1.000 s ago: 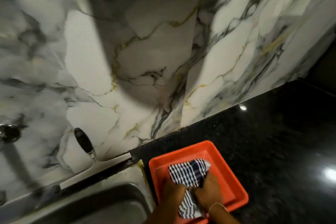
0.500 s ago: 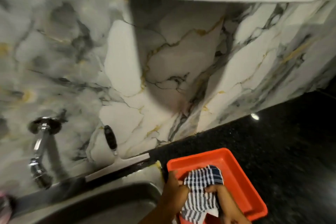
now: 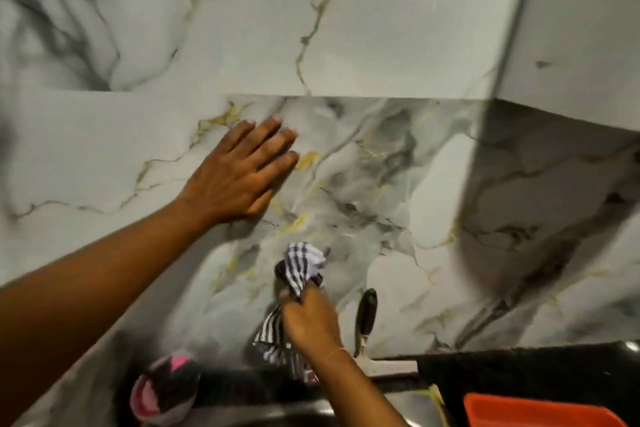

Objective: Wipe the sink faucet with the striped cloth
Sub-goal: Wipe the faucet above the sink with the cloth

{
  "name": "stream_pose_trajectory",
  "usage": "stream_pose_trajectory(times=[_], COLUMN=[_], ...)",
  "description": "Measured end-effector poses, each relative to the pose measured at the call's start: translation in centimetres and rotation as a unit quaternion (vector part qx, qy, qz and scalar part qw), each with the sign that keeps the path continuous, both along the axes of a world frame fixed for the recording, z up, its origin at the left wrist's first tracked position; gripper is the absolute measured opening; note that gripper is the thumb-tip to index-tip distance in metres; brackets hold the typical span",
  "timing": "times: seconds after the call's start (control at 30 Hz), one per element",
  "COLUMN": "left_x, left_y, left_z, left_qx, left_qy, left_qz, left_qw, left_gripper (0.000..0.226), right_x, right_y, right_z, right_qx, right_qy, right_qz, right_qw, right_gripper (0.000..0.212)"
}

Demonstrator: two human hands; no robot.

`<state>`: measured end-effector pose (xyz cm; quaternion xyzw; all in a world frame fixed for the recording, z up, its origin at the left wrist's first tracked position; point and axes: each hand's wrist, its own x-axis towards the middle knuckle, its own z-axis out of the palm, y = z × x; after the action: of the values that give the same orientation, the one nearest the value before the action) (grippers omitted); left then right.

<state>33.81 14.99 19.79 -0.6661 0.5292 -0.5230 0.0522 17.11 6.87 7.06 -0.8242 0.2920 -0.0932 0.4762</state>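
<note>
My right hand (image 3: 310,321) grips the blue-and-white striped cloth (image 3: 303,263) and presses it against the marble wall where the faucet comes out. The cloth covers the faucet, so almost none of the metal shows. A loose end of the cloth (image 3: 272,333) hangs below my hand. My left hand (image 3: 239,173) lies flat on the marble wall (image 3: 398,45) above and to the left, fingers together, holding nothing.
A black-handled squeegee (image 3: 365,317) leans on the wall just right of my right hand. A pink and black scrubber (image 3: 166,388) sits at the sink's back edge. The sink rim (image 3: 311,412) is at the bottom, the orange tray (image 3: 533,412) at the bottom right on the black counter (image 3: 519,371).
The cloth has left the orange tray: my right hand carried it up and left to the faucet. My left hand let go of it and went flat onto the wall. The view turned left.
</note>
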Motion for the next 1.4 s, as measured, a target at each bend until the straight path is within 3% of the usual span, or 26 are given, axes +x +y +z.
stream_pose_trajectory(times=[0.07, 0.1, 0.17, 0.23, 0.33, 0.37, 0.4, 0.43, 0.47, 0.5, 0.53, 0.6, 0.67, 0.73, 0.83, 0.9, 0.93, 1.03, 1.1, 1.13, 1.17, 1.2, 1.23, 1.3, 1.37, 1.4], left_x=[2.6, 3.3, 4.6, 4.8, 4.6, 4.5, 4.4, 4.4, 4.4, 4.4, 4.4, 4.4, 4.3, 4.3, 4.3, 4.3, 4.2, 4.2, 4.3, 4.4, 4.5, 4.6, 4.6, 4.6, 4.5, 4.5], left_y=[0.8, 0.8, 0.5, 0.3, 0.4, 0.4, 0.4, 0.4, 0.3, 0.3, 0.3, 0.3, 0.4, 0.4, 0.3, 0.4, 0.3, 0.0, -0.1, -0.1, -0.1, -0.1, 0.0, 0.0, 0.0, 0.0], left_z=[-0.4, -0.9, -1.7, -1.9, -1.7, -1.6, -1.6, -1.6, -1.6, -1.5, -1.5, -1.6, -1.5, -1.5, -1.4, -1.5, -1.5, -1.4, -1.4, -1.4, -1.4, -1.4, -1.5, -1.5, -1.5, -1.5], left_qx=[0.028, 0.021, 0.000, -0.002, -0.001, 0.001, 0.001, 0.000, -0.002, -0.002, -0.002, -0.001, 0.001, -0.002, -0.001, -0.004, -0.004, -0.010, -0.013, -0.012, -0.012, -0.011, -0.010, -0.008, -0.010, -0.010], left_qy=[-0.071, -0.088, -0.110, -0.118, -0.110, -0.109, -0.109, -0.109, -0.109, -0.109, -0.109, -0.111, -0.113, -0.116, -0.115, -0.115, -0.115, -0.118, -0.114, -0.112, -0.113, -0.113, -0.111, -0.112, -0.117, -0.118], left_qz=[-0.010, -0.016, -0.021, -0.019, -0.024, -0.023, -0.022, -0.022, -0.023, -0.024, -0.023, -0.020, -0.017, -0.019, -0.023, -0.022, -0.023, -0.036, -0.039, -0.039, -0.038, -0.036, -0.035, -0.031, -0.030, -0.031], left_qw=[0.997, 0.996, 0.994, 0.993, 0.994, 0.994, 0.994, 0.994, 0.994, 0.994, 0.994, 0.994, 0.993, 0.993, 0.993, 0.993, 0.993, 0.992, 0.993, 0.993, 0.993, 0.993, 0.993, 0.993, 0.993, 0.993], left_gripper=[0.062, 0.064, 0.066, 0.067, 0.067, 0.066, 0.066, 0.066, 0.066, 0.066, 0.066, 0.067, 0.067, 0.067, 0.066, 0.067, 0.067, 0.066, 0.066, 0.066, 0.066, 0.066, 0.066, 0.066, 0.066, 0.066], right_x=[1.9, 2.3, 3.3, 3.8, 3.3, 3.1, 3.0, 2.9, 2.9, 2.7, 2.5, 2.5, 2.7, 3.4, 4.5, 4.9, 4.8, 2.7, 1.2, 0.9, 1.2, 1.7, 2.2, 2.3, 0.8, -0.2], right_y=[-1.0, -2.1, -3.5, -3.8, -3.1, -2.6, -1.9, -1.3, -0.5, 0.4, 1.2, 2.1, 2.3, 2.3, 2.8, 3.3, 3.3, 2.4, 1.7, 1.1, 0.3, -0.9, -1.5, -2.6, -2.7, -2.5], right_z=[-0.1, -0.2, -1.3, -3.0, -3.9, -3.6, -3.2, -3.1, -2.9, -2.7, -2.5, -2.0, -1.2, -0.9, -0.1, 0.3, 0.3, -1.5, -2.3, -2.1, -2.0, -2.3, -2.6, -3.4, -5.1, -6.4], right_qx=[0.086, 0.199, 0.451, 0.611, 0.685, 0.674, 0.614, 0.475, 0.272, 0.054, -0.141, -0.379, -0.490, -0.597, -0.691, -0.707, -0.687, -0.482, -0.201, -0.014, 0.193, 0.366, 0.474, 0.575, 0.586, 0.564], right_qy=[0.013, 0.002, -0.031, -0.071, -0.105, -0.112, -0.118, -0.116, -0.101, -0.075, -0.038, 0.024, 0.083, 0.138, 0.220, 0.235, 0.216, 0.076, -0.021, -0.042, -0.069, -0.079, -0.089, -0.117, -0.106, -0.082], right_qz=[-0.025, -0.036, -0.034, -0.061, -0.055, -0.057, -0.074, -0.093, -0.102, -0.101, -0.072, -0.014, 0.053, 0.148, 0.233, 0.245, 0.235, 0.107, -0.036, -0.080, -0.086, -0.060, -0.046, -0.025, 0.008, 0.014], right_qw=[0.996, 0.979, 0.891, 0.786, 0.719, 0.728, 0.777, 0.867, 0.952, 0.991, 0.987, 0.925, 0.866, 0.777, 0.648, 0.621, 0.652, 0.866, 0.979, 0.996, 0.975, 0.925, 0.875, 0.809, 0.803, 0.822], right_gripper=[0.034, 0.031, 0.033, 0.042, 0.050, 0.050, 0.047, 0.042, 0.037, 0.035, 0.042, 0.056, 0.045, 0.038, 0.048, 0.049, 0.046, 0.051, 0.048, 0.038, 0.035, 0.041, 0.047, 0.048, 0.035, 0.033])
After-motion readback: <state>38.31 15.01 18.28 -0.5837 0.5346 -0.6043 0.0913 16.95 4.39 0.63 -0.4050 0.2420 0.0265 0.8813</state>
